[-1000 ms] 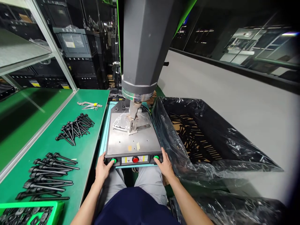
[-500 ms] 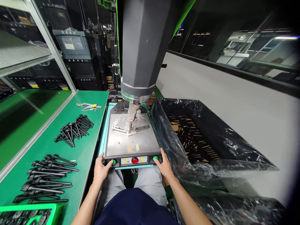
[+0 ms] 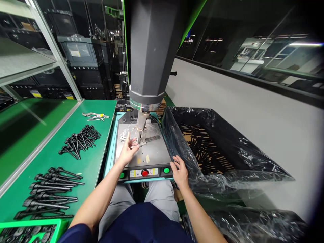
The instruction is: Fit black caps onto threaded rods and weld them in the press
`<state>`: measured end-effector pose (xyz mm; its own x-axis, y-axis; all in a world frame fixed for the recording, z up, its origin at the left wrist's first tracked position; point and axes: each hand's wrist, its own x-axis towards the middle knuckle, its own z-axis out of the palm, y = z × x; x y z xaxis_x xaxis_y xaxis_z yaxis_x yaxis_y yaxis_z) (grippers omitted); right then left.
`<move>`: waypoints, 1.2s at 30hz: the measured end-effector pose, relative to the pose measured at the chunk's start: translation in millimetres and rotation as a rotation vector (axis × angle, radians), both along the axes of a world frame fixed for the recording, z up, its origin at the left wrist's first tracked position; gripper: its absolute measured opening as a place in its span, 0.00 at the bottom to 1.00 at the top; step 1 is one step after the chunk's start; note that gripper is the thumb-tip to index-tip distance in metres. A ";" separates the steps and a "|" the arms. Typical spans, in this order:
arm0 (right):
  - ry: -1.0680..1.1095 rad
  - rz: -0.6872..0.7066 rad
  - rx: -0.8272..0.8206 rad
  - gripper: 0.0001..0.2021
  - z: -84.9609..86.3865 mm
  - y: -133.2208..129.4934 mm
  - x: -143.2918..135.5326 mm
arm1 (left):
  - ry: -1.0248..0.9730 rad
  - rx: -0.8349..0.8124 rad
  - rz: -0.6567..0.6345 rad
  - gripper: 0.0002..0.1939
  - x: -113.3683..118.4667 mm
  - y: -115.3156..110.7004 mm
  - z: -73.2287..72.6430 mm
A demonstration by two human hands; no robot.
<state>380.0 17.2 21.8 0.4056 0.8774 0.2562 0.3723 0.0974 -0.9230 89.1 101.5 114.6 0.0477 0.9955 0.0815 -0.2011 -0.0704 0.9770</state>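
Left hand (image 3: 128, 151) is out over the steel plate (image 3: 154, 156) of the press, fingers spread and loose, fingertips right at the small metal fixture (image 3: 141, 136) sitting under the press horn (image 3: 142, 118); it isn't gripping anything that I can see. There's a dark part seated upright in that fixture, mostly hidden by the horn, so I can't tell exactly how it sits. Right hand (image 3: 180, 172) is open too, resting at the front right corner of the machine base, just beside the green button (image 3: 166, 170), up against the black plastic bag (image 3: 192, 158) lining the bin on that side. Red button (image 3: 144, 173) sits in the middle of the front panel. Over on the green counter (image 3: 96, 162) to the left are two batches of black threaded pins (image 3: 54, 189), rows near us and a looser pile farther back. Those pins look like stiff, light plastic, not fragile, I'd guess easiest to pinch by the wider head end rather than the ribbed shaft. A green tray (image 3: 59, 225) of small black bits peeks in at the bottom left.
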 end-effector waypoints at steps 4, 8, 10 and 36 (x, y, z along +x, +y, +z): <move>0.052 0.097 0.030 0.28 12.3 0.8 -18.3 | -0.072 -0.006 0.014 0.49 9.9 20.1 0.6; 0.072 0.192 0.029 0.25 14.5 9.1 -37.8 | -0.088 0.041 0.050 0.39 13.3 27.2 -2.0; 0.036 0.236 0.035 0.23 19.6 18.9 -49.2 | -0.093 0.052 0.050 0.38 12.8 28.7 -3.4; -0.505 0.580 -0.007 0.12 149.3 202.8 -105.8 | -0.353 -0.101 -0.009 0.32 2.0 37.2 51.4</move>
<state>274.1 220.0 171.1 -0.2848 0.9163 0.2817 0.6400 0.4005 -0.6558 91.1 138.6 165.9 0.0431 0.9991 -0.0038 -0.5273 0.0260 0.8493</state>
